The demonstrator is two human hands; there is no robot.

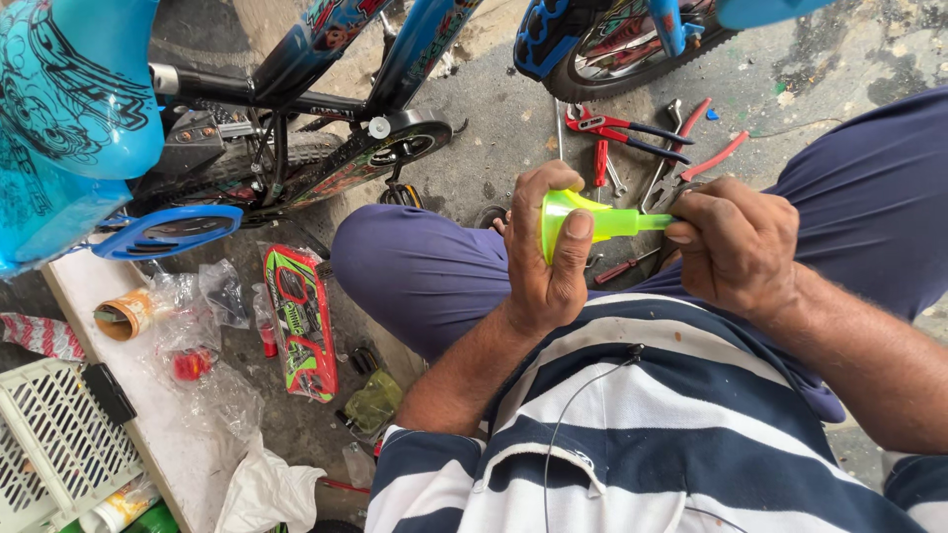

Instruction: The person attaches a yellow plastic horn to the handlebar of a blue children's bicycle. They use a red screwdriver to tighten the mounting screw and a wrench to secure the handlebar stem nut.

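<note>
Yellow-green plastic horn [583,219]: left hand [549,259] grips wide bell to steady it, right hand [736,247] pinches narrow end, pliers [632,130] lying near

A: Clothing, upper body?

B: Shirt [632,434] with broad horizontal stripes, dark navy alternating with white. Collar edge white, slightly frayed at the neckline. Short sleeves; both forearms bare.

A: Anything attached to it?

B: A small black clip microphone [637,349] sits on the chest, on a white stripe. A thin dark cable [558,434] runs from it down the shirt front in a loose curve to the bottom edge of the view.

A: Lower body?

B: Trousers [425,276] in plain blue-purple fabric, no pattern, soft folds at the knee.

A: Hands?

B: Left hand [549,259] and right hand [736,247] bare: no gloves, rings or watch visible. Nails short.
</note>
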